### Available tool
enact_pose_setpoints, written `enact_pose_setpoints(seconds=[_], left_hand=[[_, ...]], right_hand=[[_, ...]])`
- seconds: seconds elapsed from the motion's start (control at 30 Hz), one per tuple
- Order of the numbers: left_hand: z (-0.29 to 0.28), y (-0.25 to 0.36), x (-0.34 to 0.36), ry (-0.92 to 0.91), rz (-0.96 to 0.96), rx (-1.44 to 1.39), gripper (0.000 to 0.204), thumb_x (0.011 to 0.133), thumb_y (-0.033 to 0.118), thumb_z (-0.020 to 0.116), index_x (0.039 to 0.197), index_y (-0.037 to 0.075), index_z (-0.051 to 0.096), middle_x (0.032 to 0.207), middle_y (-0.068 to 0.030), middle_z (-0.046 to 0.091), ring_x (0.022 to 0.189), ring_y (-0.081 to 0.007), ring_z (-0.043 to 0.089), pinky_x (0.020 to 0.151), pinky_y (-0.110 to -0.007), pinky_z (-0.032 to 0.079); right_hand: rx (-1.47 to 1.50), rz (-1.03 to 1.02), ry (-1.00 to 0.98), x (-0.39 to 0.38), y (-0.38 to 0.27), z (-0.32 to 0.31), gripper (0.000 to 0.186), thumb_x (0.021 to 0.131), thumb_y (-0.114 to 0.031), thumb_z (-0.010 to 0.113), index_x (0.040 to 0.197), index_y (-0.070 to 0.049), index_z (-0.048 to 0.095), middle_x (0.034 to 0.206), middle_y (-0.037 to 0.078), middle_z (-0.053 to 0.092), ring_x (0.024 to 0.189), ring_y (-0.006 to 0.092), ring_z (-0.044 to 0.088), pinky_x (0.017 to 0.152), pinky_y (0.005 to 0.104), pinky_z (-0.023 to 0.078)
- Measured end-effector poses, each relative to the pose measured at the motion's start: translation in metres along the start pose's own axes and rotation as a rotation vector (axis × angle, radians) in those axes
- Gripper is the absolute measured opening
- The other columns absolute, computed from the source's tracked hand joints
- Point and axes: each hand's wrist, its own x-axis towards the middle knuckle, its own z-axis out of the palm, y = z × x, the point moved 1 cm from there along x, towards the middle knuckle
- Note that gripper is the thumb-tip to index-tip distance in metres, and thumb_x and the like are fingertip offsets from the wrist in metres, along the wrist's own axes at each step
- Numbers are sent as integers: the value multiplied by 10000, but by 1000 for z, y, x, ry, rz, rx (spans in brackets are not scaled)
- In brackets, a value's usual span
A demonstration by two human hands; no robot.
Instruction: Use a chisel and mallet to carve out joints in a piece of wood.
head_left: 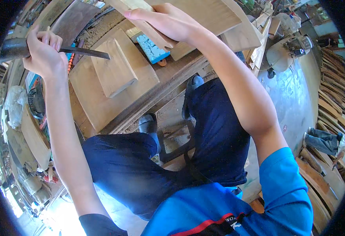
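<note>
A pale, light-washed floor point(298, 94) spreads on the right, and the wooden counter point(170, 74) runs slantwise before the person's dark-trousered legs point(219, 129). Rough planks point(333, 104) are stacked at the far right, and a co-worker in grey-blue trousers point(325, 141) is near them, well apart from the counter. On the counter lies 1 wide flat board point(95, 104), while 1 more large board point(206, 15) sits at the upper right, beyond the right forearm. Next in size is the wooden piece point(152, 33), long and pale, with a notched lower end; the right hand point(166, 23) has its grip closed on it, thumb along the top, holding it above the counter. The left hand point(44, 53) has its grip wrapped round a dark tool point(13, 50), whose thick end points left and whose flat, narrow end reaches right. Under that narrow end, a thick rectangular block point(111, 69) lies flat on the wide board; from this angle I can't tell whether the 2 touch. Smaller again, a blue-and-white box point(152, 48) sits between the wide board and the large board, with a small orange object point(162, 62) at its lower edge.
</note>
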Motion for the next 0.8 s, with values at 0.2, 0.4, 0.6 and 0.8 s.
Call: enact_pose_setpoints(seconds=[0.2, 0.4, 0.6, 0.8], left_hand=[[2, 1, -1, 7, -21, 2, 427, 964, 131, 545, 587, 122, 344, 531, 14, 312, 426, -95, 277, 428, -283, 223], [-1, 0, 2, -2, -10, 19, 422, 968, 139, 545, 597, 115, 347, 540, 14, 307, 432, -94, 277, 432, -284, 218], [1, 1, 1, 13, 0, 55, 418, 970, 142, 544, 604, 117, 343, 551, 14, 299, 437, -99, 273, 440, -284, 213], [1, 1, -2, 17, -14, 30, 407, 968, 140, 537, 612, 116, 339, 556, 16, 300, 441, -97, 277, 451, -288, 218]], right_hand=[[-35, 12, 28, 2, 2, 1, 877, 741, -829, 595, 741, 36, 738, 767, 185, 700, 748, 263, 683, 742, 388, 513], [-21, -9, -9, 2, 1, 1, 887, 741, -839, 580, 779, 31, 749, 799, 192, 706, 774, 280, 683, 750, 381, 515], [-61, -22, 5, 3, 1, 2, 910, 742, -840, 573, 831, 47, 755, 840, 214, 714, 816, 307, 690, 779, 389, 518], [-88, -51, 49, 6, 4, 4, 947, 729, -852, 569, 877, 64, 758, 919, 257, 720, 903, 360, 705, 837, 414, 523]])
